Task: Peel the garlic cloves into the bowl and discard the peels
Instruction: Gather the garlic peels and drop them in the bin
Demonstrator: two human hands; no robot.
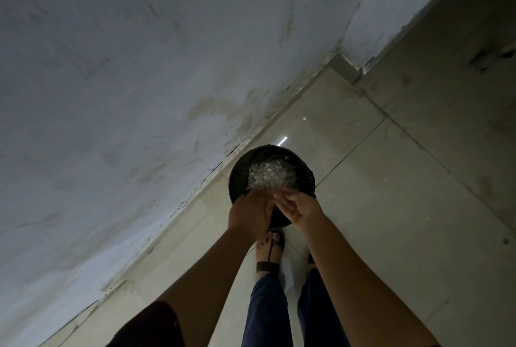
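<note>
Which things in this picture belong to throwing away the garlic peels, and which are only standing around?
Belong to the job: garlic peels, black bin, left hand, right hand.
Only around: sandal, tiled floor, wall.

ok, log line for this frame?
step: discard peels | left hand: open, over bin | right hand: open, over bin | peels: in bin

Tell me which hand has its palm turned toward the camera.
The right hand: its open palm faces up over the black bin, while the left hand shows only its back.
</note>
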